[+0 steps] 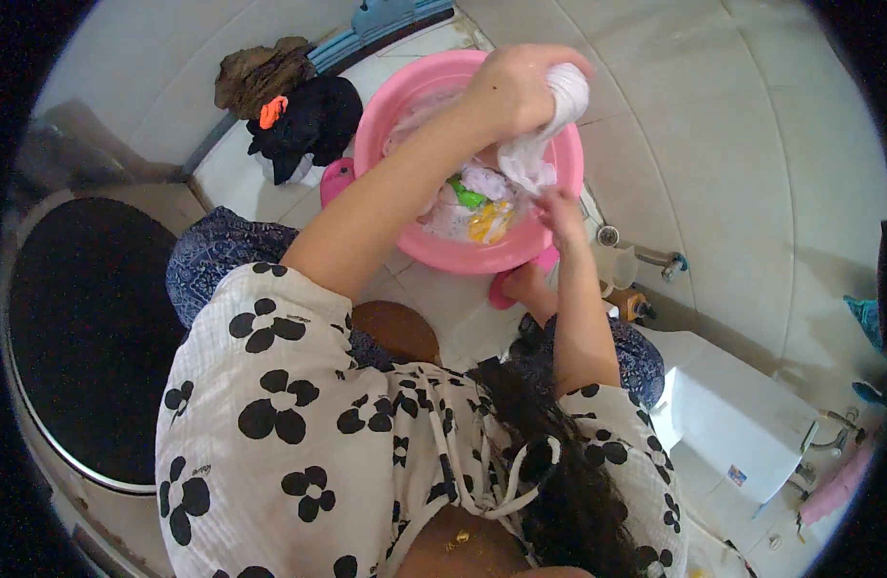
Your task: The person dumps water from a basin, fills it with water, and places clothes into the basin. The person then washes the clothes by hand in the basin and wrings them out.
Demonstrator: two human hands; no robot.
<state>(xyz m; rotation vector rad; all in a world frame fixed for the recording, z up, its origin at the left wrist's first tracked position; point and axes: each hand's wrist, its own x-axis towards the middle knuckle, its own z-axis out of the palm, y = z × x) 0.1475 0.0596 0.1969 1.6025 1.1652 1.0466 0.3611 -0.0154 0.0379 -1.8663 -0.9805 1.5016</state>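
My left hand (519, 90) is raised above the far right part of a pink plastic basin (469, 261), with a bunched, wet white cloth (570, 94) in its grip. The cloth hangs down in a twist towards the near right rim. There my right hand (561, 215) has its fingers at the cloth's lower end, partly hidden by folds. Inside the basin lie wet clothes: a pale lilac cloth (487, 182), a bright green piece (466, 193) and a yellow-and-white piece (490, 222). Pale fabric also lies along the basin's far left side.
Dark clothes (313, 119) and a brown cloth (259, 76) are heaped left of the basin. A blue folded plastic item (386, 29) leans behind. At right are a wall tap (673, 266), a translucent jug (615, 267) and a white cistern (740, 412). A round black lid (89, 339) is at left.
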